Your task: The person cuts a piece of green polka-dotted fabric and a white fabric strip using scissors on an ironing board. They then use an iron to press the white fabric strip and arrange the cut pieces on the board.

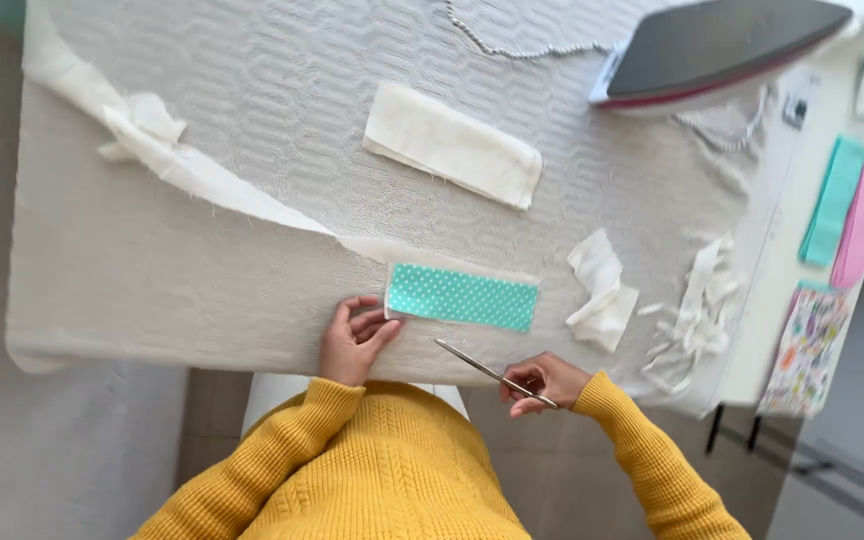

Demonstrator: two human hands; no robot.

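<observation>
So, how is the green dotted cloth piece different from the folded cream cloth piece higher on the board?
The green dotted piece is teal with white dots; the cream piece is plain. The green dotted piece lies flat and nearly level, while the cream piece is folded and slanted. The left hand touches the green dotted piece's end; nothing touches the cream piece. The right hand holds scissors just below the green one. Both are long rectangles on the ironing board.

You get a single view, from the camera on your head, looking almost straight down over your own chest. It sits fairly high, so the whole padded bench [152, 270] fits in, with the floor on both sides. Your forearms enter from the bottom edge; the far bench end meets the top edge.
</observation>
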